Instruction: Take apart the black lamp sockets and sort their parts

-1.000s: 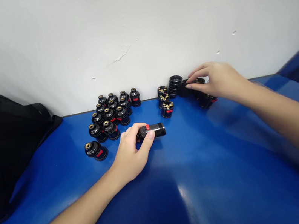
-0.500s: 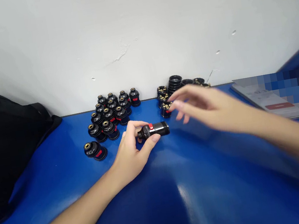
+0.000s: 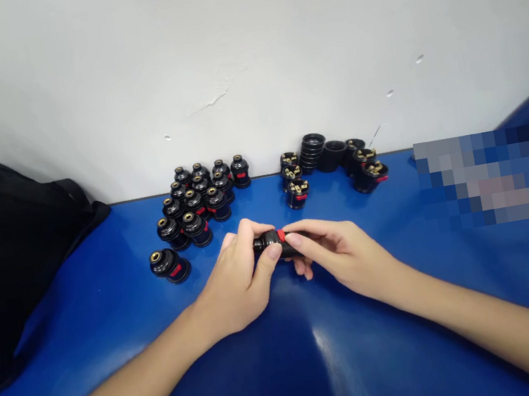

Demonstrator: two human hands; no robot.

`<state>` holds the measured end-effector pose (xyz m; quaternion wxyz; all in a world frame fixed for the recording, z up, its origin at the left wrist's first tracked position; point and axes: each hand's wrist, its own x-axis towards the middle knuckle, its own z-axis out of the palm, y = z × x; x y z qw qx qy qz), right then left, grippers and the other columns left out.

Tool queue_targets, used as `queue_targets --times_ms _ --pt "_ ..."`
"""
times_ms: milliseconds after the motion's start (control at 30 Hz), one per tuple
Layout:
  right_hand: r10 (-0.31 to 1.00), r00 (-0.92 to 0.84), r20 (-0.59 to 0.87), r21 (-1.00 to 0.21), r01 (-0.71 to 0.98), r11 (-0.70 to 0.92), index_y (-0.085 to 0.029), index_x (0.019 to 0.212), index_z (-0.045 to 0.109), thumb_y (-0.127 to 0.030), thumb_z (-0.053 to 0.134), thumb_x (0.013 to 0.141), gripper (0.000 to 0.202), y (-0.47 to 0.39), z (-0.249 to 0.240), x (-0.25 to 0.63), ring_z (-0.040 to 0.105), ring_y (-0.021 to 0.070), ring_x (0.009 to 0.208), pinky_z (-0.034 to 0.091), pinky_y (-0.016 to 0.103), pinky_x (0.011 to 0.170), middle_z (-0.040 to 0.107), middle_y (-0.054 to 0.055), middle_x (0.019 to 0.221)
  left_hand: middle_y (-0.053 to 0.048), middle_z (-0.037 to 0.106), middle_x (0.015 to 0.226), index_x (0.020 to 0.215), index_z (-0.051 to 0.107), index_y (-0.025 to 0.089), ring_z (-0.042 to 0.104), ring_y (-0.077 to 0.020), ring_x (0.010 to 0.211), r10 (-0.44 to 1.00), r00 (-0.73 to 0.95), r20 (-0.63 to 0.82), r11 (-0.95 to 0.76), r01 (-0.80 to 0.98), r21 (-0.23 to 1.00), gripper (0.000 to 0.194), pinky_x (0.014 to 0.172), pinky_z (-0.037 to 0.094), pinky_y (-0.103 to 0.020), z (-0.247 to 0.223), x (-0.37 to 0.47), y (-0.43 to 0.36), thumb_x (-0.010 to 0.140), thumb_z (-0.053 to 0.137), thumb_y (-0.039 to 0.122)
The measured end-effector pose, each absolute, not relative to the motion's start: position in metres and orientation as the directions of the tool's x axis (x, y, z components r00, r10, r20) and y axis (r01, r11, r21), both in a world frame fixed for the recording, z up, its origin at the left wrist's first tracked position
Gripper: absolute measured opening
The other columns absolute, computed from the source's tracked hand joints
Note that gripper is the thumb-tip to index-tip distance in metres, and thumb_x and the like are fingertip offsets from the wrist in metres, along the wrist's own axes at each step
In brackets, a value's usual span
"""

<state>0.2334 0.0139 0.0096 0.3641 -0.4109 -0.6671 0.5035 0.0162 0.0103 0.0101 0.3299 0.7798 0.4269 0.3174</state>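
Above the blue table, a black lamp holder [image 3: 271, 240] with a red switch lies sideways between my two hands. My left hand [image 3: 240, 276] is closed round its narrow end, thumb in front. My right hand [image 3: 349, 248] grips the wider end, thumb and forefinger beside the red switch; the fingers cover much of that end. To the left stand several black lamp holders [image 3: 197, 229] with brass holes on top. The nearest one [image 3: 170, 266] sits a little apart and looks tilted. Beyond my right hand, open socket bodies [image 3: 297, 194] show brass contacts.
A ribbed black stack of rings [image 3: 312, 153] and a plain black sleeve [image 3: 336, 154] stand by the white wall [image 3: 241, 60]. More open socket bodies [image 3: 370, 176] are right of them. A black cloth bag [image 3: 17, 266] fills the left side of the blue table [image 3: 293, 369]. A blurred-out patch lies right.
My right hand has come down and left from near the open socket bodies and now grips the lamp holder's wide end. My left hand still holds it, slightly lower.
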Motion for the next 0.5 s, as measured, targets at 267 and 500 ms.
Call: queue_targets --times_ms 267,500 --pt "0.843 -0.393 0.367 -0.888 0.124 0.444 -0.029 0.122 0.071 -0.03 0.077 0.098 0.025 0.0144 0.003 0.2381 0.073 0.0213 0.114 0.065 0.038 0.102 0.069 0.005 0.12 -0.007 0.067 0.106 0.111 0.054 0.024 0.063 -0.0271 0.1 0.936 0.339 0.098 -0.246 0.426 0.87 0.041 0.088 0.048 -0.043 0.0017 0.02 0.0115 0.113 0.035 0.06" --pt "0.902 -0.429 0.058 -0.986 0.117 0.12 -0.024 0.119 0.057 -0.054 0.062 0.106 0.033 0.0172 0.0045 0.2382 0.078 0.0188 0.073 0.067 0.034 0.071 0.075 0.003 0.089 -0.008 0.072 0.115 0.126 0.051 0.025 0.065 -0.026 0.105 0.904 0.389 0.178 -0.345 0.419 0.84 0.031 0.094 0.048 -0.044 0.0022 0.0193 0.0111 0.112 0.046 0.051"
